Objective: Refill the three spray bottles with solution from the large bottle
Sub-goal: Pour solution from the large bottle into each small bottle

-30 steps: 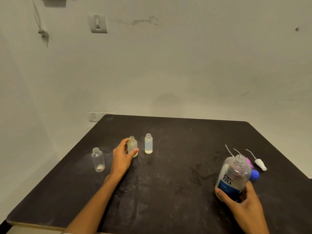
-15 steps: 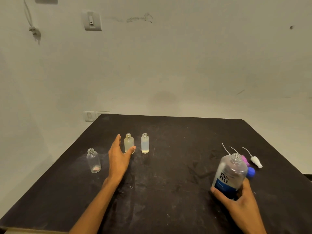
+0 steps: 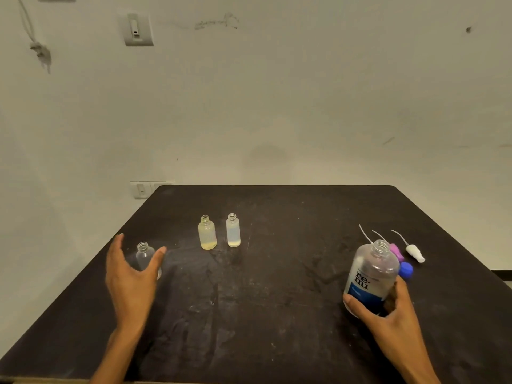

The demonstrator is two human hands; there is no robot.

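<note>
large bottle (image 3: 371, 275) stands uncapped on the dark worktop (image 3: 277, 314), toward its right side, tilted a little to the left. the right hand (image 3: 388, 314) grips it low down from the near side, thumb curled across the blue band of the label and the fingers wrapped round behind. the forearm comes in from the near right corner. its label reads "re-nu" in dark letters on white, with a blue band below carrying a word too blurred to read.

far left of the large bottle, the left hand (image 3: 130, 275) is spread wide, thumb and fingers apart like a cradle on either side of a small clear bottle (image 3: 144, 257). whether the fingers touch it cannot be told, and they are not closed round it. this bottle has no cap and looks nearly empty.

between that hand and the large bottle, further back, two more small uncapped bottles stand upright just beside each other: a yellowish bottle (image 3: 207, 233) with a little pale liquid at the bottom, and a frosted bottle (image 3: 233, 230) likewise.

just behind the large bottle lie the removed tops: a pink spray head (image 3: 396, 251), a white spray head (image 3: 414, 253) and a blue cap (image 3: 406, 270), with thin dip tubes pointing away. two switch plates sit on the wall behind.
</note>
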